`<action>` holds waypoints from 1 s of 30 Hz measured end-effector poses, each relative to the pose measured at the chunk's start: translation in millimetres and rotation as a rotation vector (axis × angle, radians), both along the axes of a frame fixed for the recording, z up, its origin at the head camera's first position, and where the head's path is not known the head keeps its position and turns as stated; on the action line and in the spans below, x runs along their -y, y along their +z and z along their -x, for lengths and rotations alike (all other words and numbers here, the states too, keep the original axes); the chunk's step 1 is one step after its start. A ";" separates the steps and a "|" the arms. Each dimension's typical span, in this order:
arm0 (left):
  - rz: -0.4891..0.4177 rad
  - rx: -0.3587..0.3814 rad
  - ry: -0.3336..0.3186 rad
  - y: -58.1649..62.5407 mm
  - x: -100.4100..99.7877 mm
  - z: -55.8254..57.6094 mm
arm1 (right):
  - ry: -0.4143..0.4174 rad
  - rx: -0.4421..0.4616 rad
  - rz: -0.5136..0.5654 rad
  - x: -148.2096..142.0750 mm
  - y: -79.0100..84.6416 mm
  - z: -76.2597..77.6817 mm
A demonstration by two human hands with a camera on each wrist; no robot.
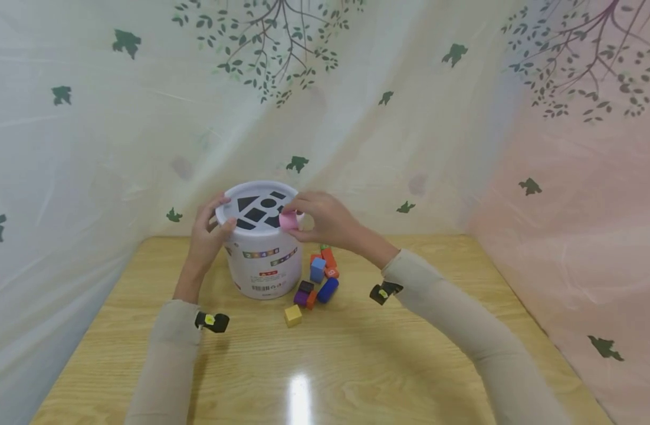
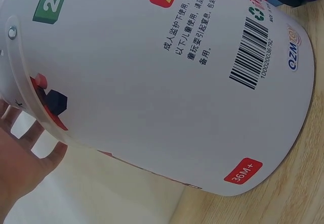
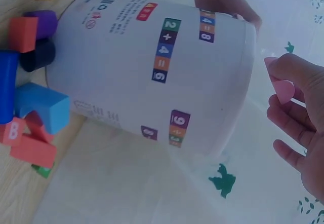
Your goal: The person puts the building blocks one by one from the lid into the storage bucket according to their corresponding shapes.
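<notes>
A white bucket [image 1: 263, 260] with printed sums and labels stands upright on the table. Its lid [image 1: 258, 190] has dark cut-outs: a triangle, a circle and several four-sided shapes. My left hand [image 1: 207, 233] grips the lid's rim at the left, thumb in front and fingers spread round the far side. Between thumb and fingers, my right hand [image 1: 327, 218] pinches a small pink block [image 1: 288, 221] over the lid's right edge. In the right wrist view the pink block [image 3: 284, 90] shows a curved side; the other fingers of that hand are loosely bent.
Right of the bucket lie several loose blocks: a light blue block [image 1: 317, 270], a dark blue cylinder [image 1: 328, 290], a purple block [image 1: 301, 298], a black one [image 1: 306, 286] and orange-red ones. A yellow cube [image 1: 292, 316] sits nearer me. A printed curtain [image 1: 346, 147] hangs behind the wooden table [image 1: 250, 366].
</notes>
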State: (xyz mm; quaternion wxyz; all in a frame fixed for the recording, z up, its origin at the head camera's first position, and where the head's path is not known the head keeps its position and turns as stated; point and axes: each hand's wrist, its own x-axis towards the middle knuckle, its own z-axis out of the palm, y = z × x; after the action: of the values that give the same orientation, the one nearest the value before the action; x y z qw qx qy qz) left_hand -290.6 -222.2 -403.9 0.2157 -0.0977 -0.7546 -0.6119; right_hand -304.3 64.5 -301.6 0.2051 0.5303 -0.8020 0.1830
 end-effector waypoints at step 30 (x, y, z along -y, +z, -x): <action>-0.038 0.037 -0.031 23.6 -13.6 -22.7 | 0.000 -0.048 -0.274 81.6 13.0 14.7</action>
State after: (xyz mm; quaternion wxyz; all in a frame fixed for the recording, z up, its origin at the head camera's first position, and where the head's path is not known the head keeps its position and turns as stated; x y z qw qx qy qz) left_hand -267.9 -208.6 -380.2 0.1940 -0.0936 -0.7451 -0.6312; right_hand -319.1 -17.1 -288.5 0.1500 0.5573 -0.8145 0.0591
